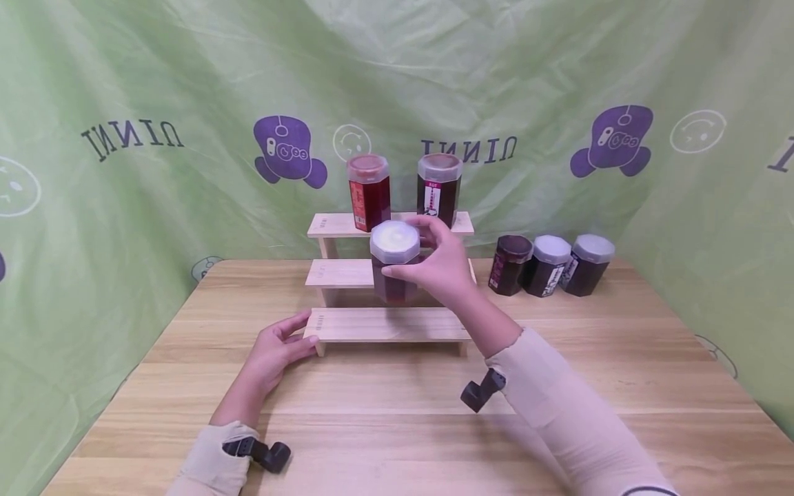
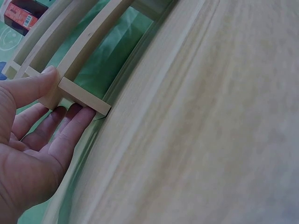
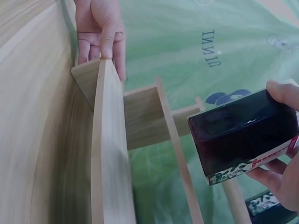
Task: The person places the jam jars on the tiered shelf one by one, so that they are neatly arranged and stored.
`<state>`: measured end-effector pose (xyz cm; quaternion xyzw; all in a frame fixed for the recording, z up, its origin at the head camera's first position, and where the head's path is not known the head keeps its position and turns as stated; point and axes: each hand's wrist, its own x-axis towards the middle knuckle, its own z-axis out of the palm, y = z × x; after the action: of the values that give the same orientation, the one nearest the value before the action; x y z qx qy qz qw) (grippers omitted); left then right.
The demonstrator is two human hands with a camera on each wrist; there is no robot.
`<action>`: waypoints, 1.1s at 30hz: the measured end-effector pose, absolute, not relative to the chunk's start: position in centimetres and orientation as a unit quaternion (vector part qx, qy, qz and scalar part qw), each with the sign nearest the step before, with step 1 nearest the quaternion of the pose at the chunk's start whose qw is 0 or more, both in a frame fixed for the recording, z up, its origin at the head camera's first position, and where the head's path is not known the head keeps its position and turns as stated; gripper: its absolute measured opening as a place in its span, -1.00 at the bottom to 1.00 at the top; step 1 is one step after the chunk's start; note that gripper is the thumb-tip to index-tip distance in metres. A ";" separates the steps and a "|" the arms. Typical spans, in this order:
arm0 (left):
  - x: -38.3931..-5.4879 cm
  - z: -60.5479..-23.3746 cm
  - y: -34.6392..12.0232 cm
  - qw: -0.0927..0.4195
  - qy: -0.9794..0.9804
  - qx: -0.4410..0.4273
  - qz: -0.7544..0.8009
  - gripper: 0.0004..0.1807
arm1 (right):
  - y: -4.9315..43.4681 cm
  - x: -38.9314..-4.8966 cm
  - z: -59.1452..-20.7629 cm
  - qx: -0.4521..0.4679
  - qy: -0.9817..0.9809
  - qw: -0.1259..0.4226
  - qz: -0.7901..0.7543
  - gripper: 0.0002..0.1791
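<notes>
**Dark jar held before the middle tier while the stand is steadied**

A dark-filled, faceted jar with a whitish lid is clamped between the thumb and fingers of the right hand. It is held in front of the middle level of a pale wooden three-tier stand, with its base above the lowest board; no contact with the stand can be made out. The front left corner of the stand is gripped by the left hand, thumb and fingers closed about the board's end and its leg.

The top tier is occupied by a red faceted jar with a translucent lid and, to its right, a dark faceted jar with a white label. Three dark lidded jars are grouped on the wood-grained table, to the right of the stand.

The step in hand is judged to be the placing of a jar on the middle tier. For the next move, the jar would need to be brought over that board, lowered upright and released, with the frame kept steady.
</notes>
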<state>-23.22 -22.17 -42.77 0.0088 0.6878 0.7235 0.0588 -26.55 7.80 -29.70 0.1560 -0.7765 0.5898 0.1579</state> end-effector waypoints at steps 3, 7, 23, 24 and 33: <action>-23.2 -42.7 -22.2 0.059 0.687 0.010 0.724 -0.26 | 7.1 -27.3 -29.9 0.153 -0.775 0.154 0.594 -0.11; -23.2 -42.6 -22.1 0.057 0.688 0.004 0.723 -0.28 | 6.3 -27.9 -30.1 0.153 -0.778 0.153 0.590 -0.12; -23.3 -42.6 -22.1 0.056 0.689 -0.004 0.723 -0.28 | 3.7 -30.0 -30.3 0.145 -0.786 0.170 0.576 -0.14; -23.3 -42.6 -22.1 0.056 0.689 -0.003 0.723 -0.28 | 3.6 -30.1 -30.3 0.144 -0.787 0.171 0.575 -0.14; -23.3 -42.7 -22.1 0.054 0.690 0.000 0.722 -0.28 | 3.0 -31.0 -30.4 0.139 -0.788 0.173 0.575 -0.14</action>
<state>-23.28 -22.11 -42.69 0.0003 0.6895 0.7222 0.0542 -31.01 3.03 -30.44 0.1389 -0.7877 0.5747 0.1732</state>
